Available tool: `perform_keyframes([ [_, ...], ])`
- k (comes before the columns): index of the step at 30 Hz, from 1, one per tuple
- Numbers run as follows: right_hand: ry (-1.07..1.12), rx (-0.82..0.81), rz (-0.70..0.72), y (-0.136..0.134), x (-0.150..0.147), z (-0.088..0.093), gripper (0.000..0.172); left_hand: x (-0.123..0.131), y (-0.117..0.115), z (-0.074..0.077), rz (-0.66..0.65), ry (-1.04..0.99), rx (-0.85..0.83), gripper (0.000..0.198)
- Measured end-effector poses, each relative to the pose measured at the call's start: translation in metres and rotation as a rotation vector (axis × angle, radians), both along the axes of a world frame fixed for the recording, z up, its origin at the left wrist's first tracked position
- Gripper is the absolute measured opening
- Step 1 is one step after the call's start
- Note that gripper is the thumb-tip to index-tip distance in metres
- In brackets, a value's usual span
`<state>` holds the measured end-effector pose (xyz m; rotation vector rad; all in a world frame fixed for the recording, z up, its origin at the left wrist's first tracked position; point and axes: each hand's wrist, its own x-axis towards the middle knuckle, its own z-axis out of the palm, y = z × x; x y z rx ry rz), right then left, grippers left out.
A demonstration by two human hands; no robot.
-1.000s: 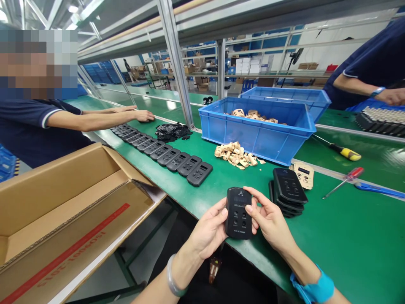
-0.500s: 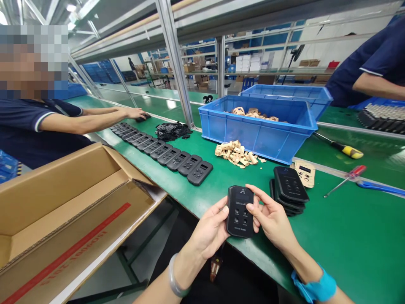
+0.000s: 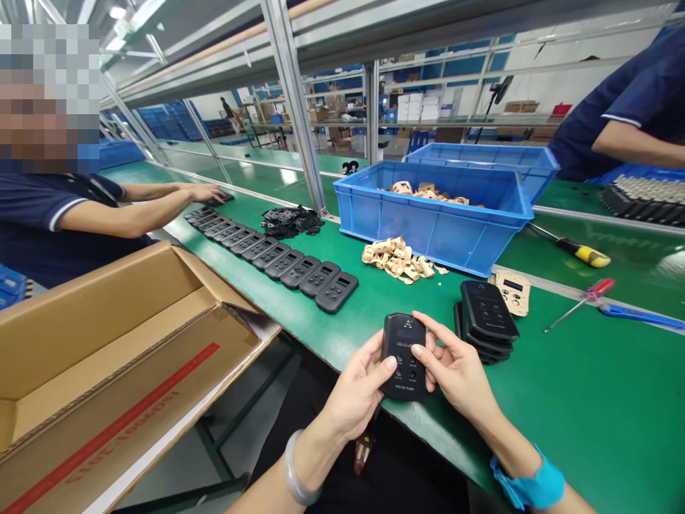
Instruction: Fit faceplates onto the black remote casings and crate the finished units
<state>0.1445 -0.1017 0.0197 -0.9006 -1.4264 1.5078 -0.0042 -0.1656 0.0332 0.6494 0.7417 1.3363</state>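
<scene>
I hold a black remote-like cover [image 3: 404, 341] in both hands over the front edge of the green belt. My left hand [image 3: 357, 392] grips its left side, thumb pressed across the lower face. My right hand [image 3: 454, 371] holds the right side, fingers on the button area. A short stack of the same black covers [image 3: 486, 315] lies just right of it on the belt. A tan sticker sheet [image 3: 511, 292] lies behind the stack. A row of several grey covers [image 3: 278, 263] runs off to the left.
A blue bin [image 3: 433, 221] with tan scraps stands behind, with a loose scrap pile [image 3: 399, 259] in front of it. Two screwdrivers [image 3: 581, 252] [image 3: 583, 298] lie at right. An open cardboard box [image 3: 107, 357] sits at left. A person at left [image 3: 206, 193] handles covers; another person's arm [image 3: 631, 139] is at far right.
My left thumb has slid from the cover's edge onto its lower face. The person at left has pulled their hands further left along the row.
</scene>
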Motion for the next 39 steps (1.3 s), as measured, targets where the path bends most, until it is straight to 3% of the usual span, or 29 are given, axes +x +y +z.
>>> perform_keyframes([
  [13,0.033,0.006,0.004,-0.002,-0.001,-0.001,0.050,0.003,-0.001,-0.002,0.063,0.016,-0.033,0.045],
  [22,0.036,0.063,-0.025,-0.005,-0.003,-0.002,0.047,0.011,-0.003,-0.009,0.193,0.054,-0.017,0.050],
  [27,-0.001,0.132,-0.053,-0.005,-0.001,-0.003,0.047,0.004,0.000,-0.013,0.117,0.190,0.057,0.051],
  [32,-0.094,0.295,-0.135,-0.002,-0.002,-0.007,0.046,-0.002,-0.001,-0.014,0.106,0.490,0.140,0.050],
  [36,-0.063,0.190,-0.128,-0.001,-0.002,-0.003,0.059,0.003,-0.004,-0.014,0.201,0.597,0.146,0.048],
  [39,0.003,0.022,-0.009,0.000,-0.001,0.001,0.057,0.006,-0.002,-0.012,0.210,0.561,0.154,0.046],
])
